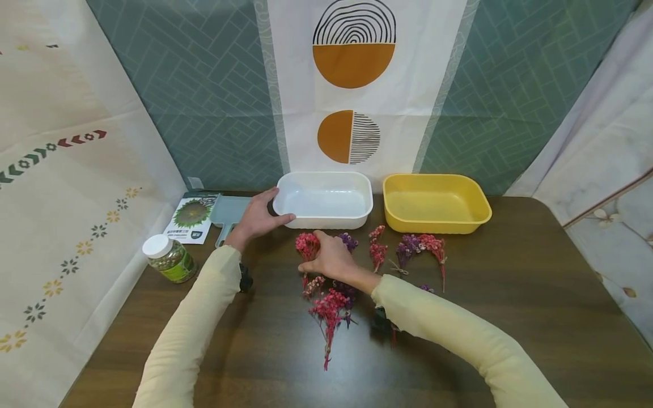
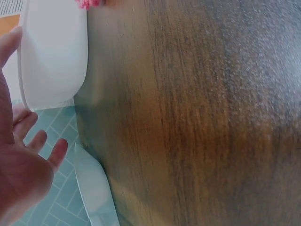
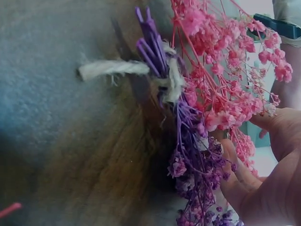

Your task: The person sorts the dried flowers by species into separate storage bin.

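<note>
My left hand [image 1: 259,215] is at the left end of a white plastic basin [image 1: 326,222], its thumb toward the front and its fingers toward the back. In the left wrist view, the fingers are spread and loosely bent beside the basin [image 2: 56,56]. My right hand [image 1: 334,258] reaches over dried flowers, with thumb and fingers apart around a pink bunch [image 1: 306,245]. Whether it touches that bunch is unclear. In the right wrist view, pink flowers [image 3: 225,94] and a twine-tied purple bunch [image 3: 181,127] partly cover the hand [image 3: 268,183].
Right of the white basin stands a yellow basin [image 1: 436,225]. More dried bunches [image 1: 329,309] lie on the brown table [image 1: 275,351]. On the left are a lidded jar [image 1: 170,258], a seed packet [image 1: 191,218] and a light-blue scoop [image 1: 228,211]. Patterned cloth [image 1: 214,90] hangs behind.
</note>
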